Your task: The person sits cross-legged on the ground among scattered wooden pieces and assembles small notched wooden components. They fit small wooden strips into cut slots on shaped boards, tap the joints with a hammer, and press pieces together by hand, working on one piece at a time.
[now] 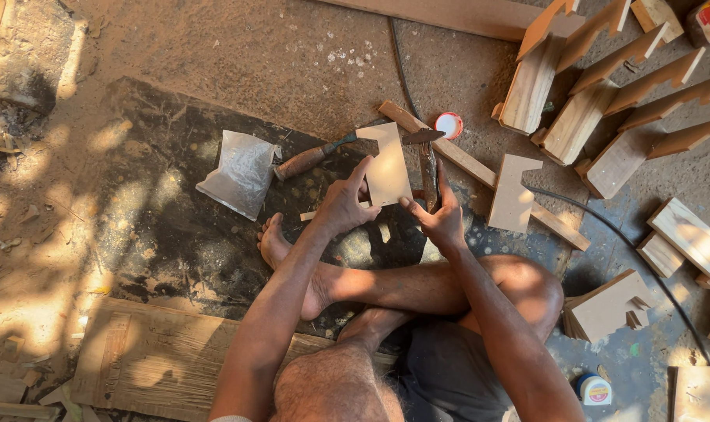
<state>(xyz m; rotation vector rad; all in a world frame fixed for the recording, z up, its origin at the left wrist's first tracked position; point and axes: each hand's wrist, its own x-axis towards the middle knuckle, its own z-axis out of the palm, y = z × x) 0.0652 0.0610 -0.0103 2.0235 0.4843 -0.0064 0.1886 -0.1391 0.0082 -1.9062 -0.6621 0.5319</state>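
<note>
My left hand [343, 202] grips a thin flat wooden cut-out [388, 164], pale and notched at the top, held up over the dirt floor. My right hand [442, 217] touches its lower right edge and rests against a long dark metal blade [427, 160] that lies behind the piece. A tool with a brown wooden handle [302, 162] lies just left of the cut-out. My bare foot [275, 244] and crossed legs are below the hands.
A clear plastic bag [241, 172] lies to the left. A matching cut-out [513, 191] rests on a wood strip [480, 168], next to a small red-rimmed lid [448, 124]. Stacked notched wood pieces [605, 101] fill the upper right; a plank [148, 363] lies lower left. A black cable [605, 227] crosses the floor.
</note>
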